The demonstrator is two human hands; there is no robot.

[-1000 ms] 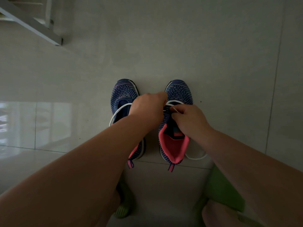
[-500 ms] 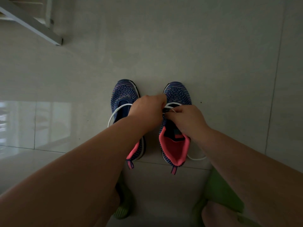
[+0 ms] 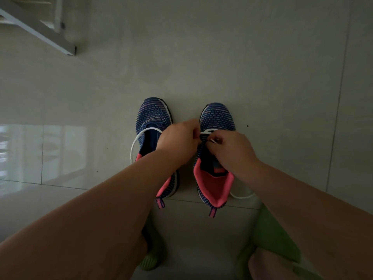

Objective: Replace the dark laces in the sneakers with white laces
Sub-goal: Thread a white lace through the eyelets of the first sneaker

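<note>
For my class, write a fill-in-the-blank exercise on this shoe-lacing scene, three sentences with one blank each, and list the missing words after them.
1. Both hands work at the eyelets of the sneaker on the person's ______ side.
2. The lace looping out beside the other sneaker is ______ in colour.
3. The right hand pinches a lace tip, while the left hand meets it over the ______ half of the sneaker.

Missing words: right; white; front
</note>
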